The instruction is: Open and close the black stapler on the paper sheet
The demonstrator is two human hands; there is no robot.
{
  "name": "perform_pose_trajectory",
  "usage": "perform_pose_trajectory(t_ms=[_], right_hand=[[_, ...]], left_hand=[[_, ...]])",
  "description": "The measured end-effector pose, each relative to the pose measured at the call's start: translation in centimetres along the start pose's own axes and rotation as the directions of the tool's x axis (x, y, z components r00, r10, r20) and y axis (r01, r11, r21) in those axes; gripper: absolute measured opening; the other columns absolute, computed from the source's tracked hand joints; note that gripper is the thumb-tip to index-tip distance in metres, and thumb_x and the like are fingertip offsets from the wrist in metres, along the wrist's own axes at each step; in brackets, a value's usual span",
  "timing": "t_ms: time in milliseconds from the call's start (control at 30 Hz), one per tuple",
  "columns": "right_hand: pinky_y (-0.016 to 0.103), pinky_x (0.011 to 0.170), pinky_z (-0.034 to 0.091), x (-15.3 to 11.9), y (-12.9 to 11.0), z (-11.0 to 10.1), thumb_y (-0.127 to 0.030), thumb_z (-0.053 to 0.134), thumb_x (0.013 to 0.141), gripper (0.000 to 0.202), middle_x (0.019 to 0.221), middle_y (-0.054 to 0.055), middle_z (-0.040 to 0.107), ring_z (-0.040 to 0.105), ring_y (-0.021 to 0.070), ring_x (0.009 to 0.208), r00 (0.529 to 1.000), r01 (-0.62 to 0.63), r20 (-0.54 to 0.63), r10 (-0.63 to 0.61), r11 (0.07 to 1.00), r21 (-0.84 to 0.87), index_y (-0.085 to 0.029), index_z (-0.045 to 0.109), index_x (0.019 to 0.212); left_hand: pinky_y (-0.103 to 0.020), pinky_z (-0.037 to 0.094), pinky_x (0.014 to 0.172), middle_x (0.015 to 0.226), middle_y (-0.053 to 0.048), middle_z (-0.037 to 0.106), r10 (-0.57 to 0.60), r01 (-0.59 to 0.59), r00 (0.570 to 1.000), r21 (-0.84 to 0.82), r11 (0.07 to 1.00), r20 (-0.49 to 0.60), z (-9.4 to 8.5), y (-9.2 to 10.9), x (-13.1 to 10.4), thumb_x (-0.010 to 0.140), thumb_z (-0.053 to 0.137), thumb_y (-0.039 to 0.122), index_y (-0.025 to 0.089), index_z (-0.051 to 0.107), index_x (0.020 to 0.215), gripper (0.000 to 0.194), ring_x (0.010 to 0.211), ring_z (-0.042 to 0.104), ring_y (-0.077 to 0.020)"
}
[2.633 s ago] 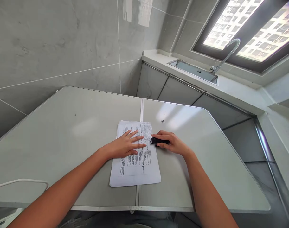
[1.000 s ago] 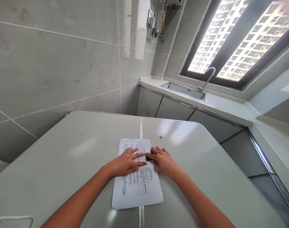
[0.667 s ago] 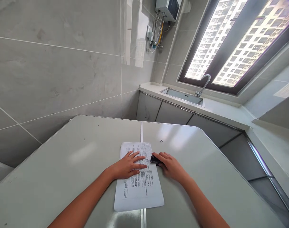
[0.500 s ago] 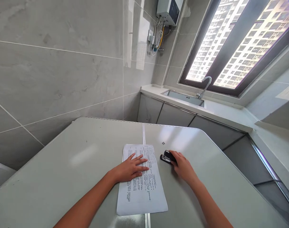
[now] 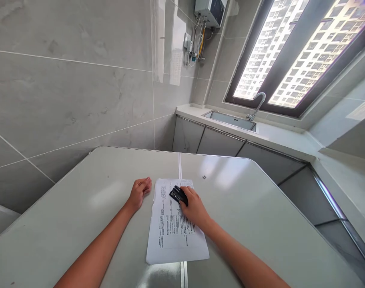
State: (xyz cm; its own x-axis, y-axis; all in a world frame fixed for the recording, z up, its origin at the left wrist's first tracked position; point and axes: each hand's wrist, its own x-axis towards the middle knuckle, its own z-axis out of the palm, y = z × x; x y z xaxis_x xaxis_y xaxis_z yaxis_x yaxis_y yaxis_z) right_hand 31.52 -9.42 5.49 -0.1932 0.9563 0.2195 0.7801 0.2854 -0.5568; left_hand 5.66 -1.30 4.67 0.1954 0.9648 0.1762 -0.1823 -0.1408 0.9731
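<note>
Printed paper sheets [image 5: 170, 244] lie on the pale table across its centre seam; I cannot tell how many there are. My right hand [image 5: 194, 207] grips a black stapler [image 5: 179, 195] over the upper part of the paper, its front end pointing up and left. Whether the stapler touches the paper is hard to tell. To the left of the paper, my left hand [image 5: 139, 193] is off the sheet with its fingers curled together. What those fingers hold, if anything, is hidden.
Two small metallic pieces, perhaps staple strips [image 5: 204, 177], lie right of the paper on the table [image 5: 110, 224]. A grey tiled wall [image 5: 74, 96] borders the table's left. Beyond it stands a counter with a sink [image 5: 230, 121] and faucet [image 5: 258, 106] below a window.
My right hand has carried the stapler leftward from the table to over the paper. My left hand has come off the paper to the left, and its spread fingers have curled.
</note>
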Motion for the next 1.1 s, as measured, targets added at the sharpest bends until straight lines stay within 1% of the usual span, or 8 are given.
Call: perform_pose_trajectory(t_ms=[233,400,467,533,600,700,867,1100], right_hand=[[0.041,0.095,0.053,-2.8,4.0,-2.8,-0.014,0.052,0.086,0.047,0.124,0.009,0.064,0.062,0.0272,0.112,0.99,-0.13,-0.047,0.132,0.991,0.037,-0.025,0.051,0.131],[0.036,0.082,0.054,-3.8,8.1,-5.7,-0.043,0.057,0.095,0.035,0.106,0.005,0.07,0.066,0.0233,0.093,0.983,-0.181,0.0,0.185,0.957,0.226,-0.023,0.061,0.123],[0.036,0.078,0.054,-2.9,9.7,-6.9,-0.049,0.044,0.101,0.036,0.094,0.005,0.07,0.066,0.0225,0.086,0.976,-0.172,-0.09,0.199,0.955,0.243,-0.022,0.066,0.108],[0.039,0.087,0.053,-1.5,11.1,-7.4,-0.051,0.039,0.104,0.041,0.101,0.009,0.07,0.066,0.0251,0.096,0.959,-0.13,-0.236,0.159,0.982,0.134,-0.021,0.068,0.104],[0.044,0.102,0.049,0.1,12.2,-6.8,-0.053,0.044,0.102,0.042,0.128,0.013,0.065,0.06,0.0294,0.12,0.96,-0.087,-0.27,0.072,0.995,-0.044,-0.021,0.067,0.117],[0.049,0.12,0.036,1.9,13.0,-4.2,-0.055,0.044,0.102,0.056,0.16,0.018,0.041,0.038,0.0325,0.148,0.993,-0.052,-0.112,0.025,0.966,-0.251,-0.017,0.055,0.143],[0.051,0.128,0.022,3.3,12.9,-0.1,-0.056,0.031,0.106,0.071,0.168,0.021,0.025,0.019,0.0322,0.158,0.994,-0.013,0.095,0.055,0.918,-0.396,-0.007,0.038,0.157],[0.051,0.128,0.02,4.2,10.0,1.2,-0.055,0.024,0.108,0.068,0.171,0.015,0.021,0.017,0.028,0.159,0.989,0.048,0.149,0.014,0.915,-0.402,-0.014,0.032,0.162]], left_hand=[[-0.026,0.023,0.05,0.057,0.006,0.021,-0.077,0.064,0.996,-0.234,0.97,-0.047,0.1,0.3,0.4,0.096,0.062,0.042,0.02,0.024,0.058,0.059,0.05,0.021,-0.0086],[-0.026,0.022,0.05,0.056,0.006,0.023,-0.094,0.078,0.994,-0.271,0.959,-0.049,0.3,0.1,0.5,0.096,0.064,0.04,0.019,0.026,0.058,0.058,0.05,0.023,-0.0084],[-0.026,0.022,0.05,0.057,0.006,0.022,-0.094,0.075,0.994,-0.265,0.961,-0.058,0.3,0.1,0.6,0.095,0.063,0.041,0.019,0.026,0.058,0.058,0.05,0.023,-0.0083],[-0.026,0.023,0.05,0.056,0.006,0.022,-0.1,0.081,0.993,-0.255,0.964,-0.062,0.3,0.1,0.7,0.095,0.063,0.042,0.019,0.025,0.058,0.058,0.05,0.023,-0.0083],[-0.026,0.023,0.05,0.056,0.006,0.021,-0.105,0.086,0.992,-0.249,0.965,-0.064,0.3,0.2,0.7,0.095,0.063,0.042,0.019,0.025,0.058,0.058,0.05,0.023,-0.0083],[-0.026,0.022,0.05,0.056,0.006,0.021,-0.119,0.099,0.991,-0.248,0.964,-0.064,0.4,0.2,0.7,0.094,0.064,0.042,0.019,0.025,0.057,0.058,0.049,0.023,-0.0081],[-0.027,0.019,0.05,0.055,0.006,0.022,-0.121,0.108,0.992,-0.237,0.965,-0.038,0.4,0.1,0.6,0.094,0.064,0.041,0.019,0.026,0.057,0.058,0.049,0.022,-0.0077],[-0.028,0.017,0.051,0.055,0.007,0.021,-0.102,0.091,0.994,-0.257,0.962,-0.028,0.0,-0.2,0.8,0.096,0.062,0.042,0.02,0.026,0.058,0.057,0.049,0.019,-0.0084]])
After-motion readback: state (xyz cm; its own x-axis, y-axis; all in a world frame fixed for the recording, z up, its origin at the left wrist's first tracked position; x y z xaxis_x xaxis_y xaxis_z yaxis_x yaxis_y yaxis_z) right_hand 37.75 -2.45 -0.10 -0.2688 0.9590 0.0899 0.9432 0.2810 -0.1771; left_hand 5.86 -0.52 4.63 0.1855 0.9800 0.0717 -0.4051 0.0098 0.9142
